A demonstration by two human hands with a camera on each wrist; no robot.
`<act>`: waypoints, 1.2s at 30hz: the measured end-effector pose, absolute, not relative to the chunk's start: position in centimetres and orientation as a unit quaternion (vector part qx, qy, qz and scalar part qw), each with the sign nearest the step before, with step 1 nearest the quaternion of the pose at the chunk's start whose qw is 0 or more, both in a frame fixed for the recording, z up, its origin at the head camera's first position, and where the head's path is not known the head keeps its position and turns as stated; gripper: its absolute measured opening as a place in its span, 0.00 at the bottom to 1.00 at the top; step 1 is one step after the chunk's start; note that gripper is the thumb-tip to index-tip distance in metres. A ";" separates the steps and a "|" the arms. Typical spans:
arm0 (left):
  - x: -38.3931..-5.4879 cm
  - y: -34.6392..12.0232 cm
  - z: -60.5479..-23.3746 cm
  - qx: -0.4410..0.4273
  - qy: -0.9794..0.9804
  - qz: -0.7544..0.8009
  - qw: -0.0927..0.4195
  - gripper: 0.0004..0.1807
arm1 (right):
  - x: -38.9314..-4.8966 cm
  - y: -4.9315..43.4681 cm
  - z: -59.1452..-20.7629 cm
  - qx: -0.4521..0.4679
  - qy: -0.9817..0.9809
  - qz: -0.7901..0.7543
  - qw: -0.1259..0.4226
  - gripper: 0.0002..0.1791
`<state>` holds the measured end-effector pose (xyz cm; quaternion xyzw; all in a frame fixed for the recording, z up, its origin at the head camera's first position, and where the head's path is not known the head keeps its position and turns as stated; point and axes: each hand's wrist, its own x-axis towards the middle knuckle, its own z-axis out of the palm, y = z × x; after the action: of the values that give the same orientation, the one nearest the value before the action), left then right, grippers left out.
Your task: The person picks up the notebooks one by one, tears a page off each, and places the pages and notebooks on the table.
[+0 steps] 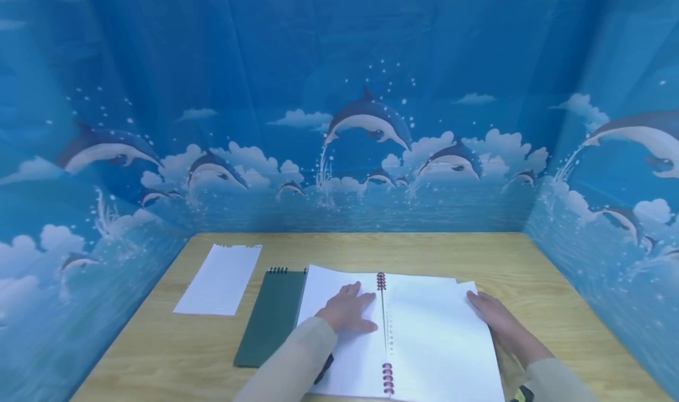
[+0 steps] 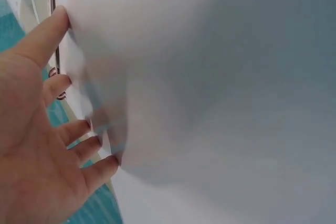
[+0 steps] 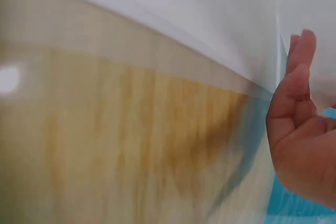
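A spiral notebook (image 1: pixel 339 366) with dark red rings lies spread on the table. My left hand (image 1: pixel 350 310) rests with spread fingers on its left page; in the left wrist view, the fingertips of that hand (image 2: pixel 58 129) touch the white paper. Over the right side lies a white sheet (image 1: pixel 440 337) with a row of small holes along its inner edge, near the rings. My right hand (image 1: pixel 493 313) pinches this sheet near its upper right corner, which juts past the page beneath. In the right wrist view, the right hand (image 3: pixel 302 114) has its fingers at the paper's edge.
A dark green ring-bound notebook (image 1: pixel 276 319) lies partly under the left page. Further left, a torn-out white sheet (image 1: pixel 220 281) with a ragged top edge lies on the wooden table (image 1: pixel 143 343). A blue dolphin-printed curtain (image 1: pixel 254 95) surrounds the table's back and sides.
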<state>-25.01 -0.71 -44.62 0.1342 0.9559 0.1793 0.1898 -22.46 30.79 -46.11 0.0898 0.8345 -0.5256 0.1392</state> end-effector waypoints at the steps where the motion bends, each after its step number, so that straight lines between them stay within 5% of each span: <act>1: -25.1 -0.6 -44.7 0.135 0.957 0.179 0.186 0.38 | -22.1 31.1 -45.9 0.097 0.825 -0.538 0.142 0.42; 6: -25.5 -0.1 -45.3 0.141 0.964 0.166 0.151 0.37 | -20.3 31.8 -45.3 0.123 0.800 -0.561 0.173 0.42; 12: -25.1 0.0 -45.3 0.175 0.973 0.096 0.112 0.36 | -18.7 30.9 -45.6 0.131 0.865 -0.458 0.160 0.19; 23: -20.8 -0.4 -43.9 0.191 0.952 0.074 0.230 0.52 | -16.9 30.2 -46.3 0.116 0.914 -0.378 0.089 0.11; 36: -20.4 -0.4 -44.2 0.192 0.952 0.088 0.220 0.52 | -14.4 30.5 -47.0 0.154 0.889 -0.419 0.104 0.11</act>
<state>-20.39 -0.35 -44.17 0.1925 0.9523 0.0880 0.2197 -14.42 30.54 -47.02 0.1539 0.8886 -0.4194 0.1041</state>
